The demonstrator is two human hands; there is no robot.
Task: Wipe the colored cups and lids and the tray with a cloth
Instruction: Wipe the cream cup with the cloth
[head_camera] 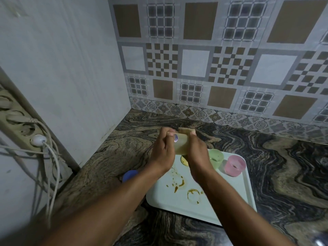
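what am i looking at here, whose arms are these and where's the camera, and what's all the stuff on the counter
There is only one picture, and no machine in it. The camera is worn on a person's head and looks forward and down, so the two bare arms reaching in from the bottom are the wearer's own.

The left hand and right hand together hold a pale yellowish cup above the counter, with what looks like a tan cloth at its far end.

Below them a pale tray lies on the dark swirled stone counter. The tray carries brown stains, a green cup, a pink cup and a yellowish piece mostly hidden by the right hand. A blue object, maybe a lid, sits left of the tray, partly behind the left arm. A power strip with cables hangs on the left wall.
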